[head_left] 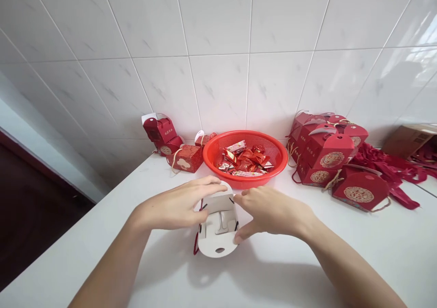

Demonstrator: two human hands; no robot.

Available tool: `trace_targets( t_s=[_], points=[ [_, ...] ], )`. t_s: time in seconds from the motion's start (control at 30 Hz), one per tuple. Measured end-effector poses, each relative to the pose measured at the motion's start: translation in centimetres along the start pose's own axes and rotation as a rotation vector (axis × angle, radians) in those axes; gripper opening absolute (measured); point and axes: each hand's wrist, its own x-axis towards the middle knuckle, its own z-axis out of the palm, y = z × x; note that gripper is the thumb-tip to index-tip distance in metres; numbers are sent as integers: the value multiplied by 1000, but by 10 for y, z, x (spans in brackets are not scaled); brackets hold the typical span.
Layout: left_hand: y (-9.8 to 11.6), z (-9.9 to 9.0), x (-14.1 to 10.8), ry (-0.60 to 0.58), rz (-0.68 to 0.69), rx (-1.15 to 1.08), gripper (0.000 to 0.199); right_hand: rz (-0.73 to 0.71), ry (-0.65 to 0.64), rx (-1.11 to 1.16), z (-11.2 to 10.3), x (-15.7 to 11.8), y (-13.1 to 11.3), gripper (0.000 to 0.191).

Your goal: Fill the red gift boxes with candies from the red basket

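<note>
An open gift box (218,244) stands on the white table, its white inside facing up and a round-ended flap with a hole folded toward me. Dark cord ends show at its inner corners, and a red cord loop hangs on its left side. My left hand (186,203) rests against the box's left and far edges, fingers apart. On the right, my right hand (262,212) touches the box's right side, with the thumb on the near flap. Behind the box is a red plastic basket (278,157) holding several wrapped sweets (247,160).
Red boxes (186,157) stand at the back left by the tiled wall. Several closed red boxes (327,153) are stacked at the right, beside a heap of dark red ribbon (385,171). A cardboard box (411,139) is at the far right.
</note>
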Motion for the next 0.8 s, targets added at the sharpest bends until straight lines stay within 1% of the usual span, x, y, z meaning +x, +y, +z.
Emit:
trace_targets(
  t_s=[0.07,0.13,0.23,0.3,0.43,0.57,0.63,0.7,0.8],
  points=[
    [-8,-5,-8,-28,-62,40,63,2,-34,0,1,1,-2,53],
    [-16,-7,-12,-89,-128,65,69,-2,-46,0,2,1,-3,53],
    [-25,-3,-9,-187,-184,59,74,-8,-42,27,4,1,-4,52],
    [-27,1,-4,-224,-182,33,75,3,-49,37,5,1,-3,51],
    [-20,12,12,-238,-133,-66,71,51,-65,40,2,0,7,51],
    [-6,20,24,-199,-144,-87,73,128,-35,67,-14,-8,28,48],
    [1,21,26,-174,-101,-81,74,156,42,80,-25,-17,41,43],
    [4,17,27,-132,-60,-79,70,142,180,107,-35,-25,54,37],
    [0,5,34,7,-29,-86,51,90,415,186,-44,-29,73,29]
  ],
)
